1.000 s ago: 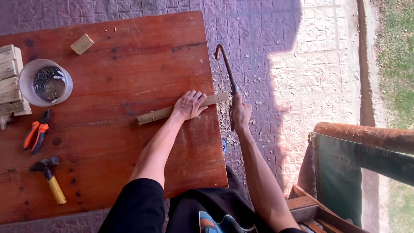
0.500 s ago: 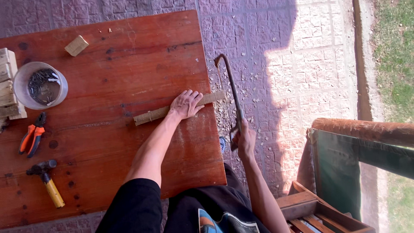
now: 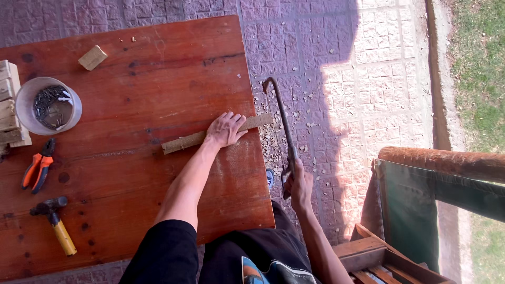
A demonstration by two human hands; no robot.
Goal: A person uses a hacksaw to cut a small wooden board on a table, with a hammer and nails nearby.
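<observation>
Left hand [image 3: 225, 130] presses flat on the wooden strip [image 3: 184, 142], fingers spread, pinning it near the right edge of the table [image 3: 158, 63] with one end jutting out past that edge. Right hand [image 3: 299, 184] is wrapped tight around the handle of the hacksaw [image 3: 281, 118], whose frame runs alongside the table's right edge, blade at the overhanging end of the strip. This looks like the sawing step, the stroke drawn back toward the body. A clean stroke calls for firm downward pressure on the strip and a straight push just off the edge. Along the left edge sit a bowl of nails [image 3: 48, 107], pliers [image 3: 37, 171] and a yellow-handled hammer [image 3: 54, 223]; a small wood block [image 3: 93, 57] lies near the far left corner.
</observation>
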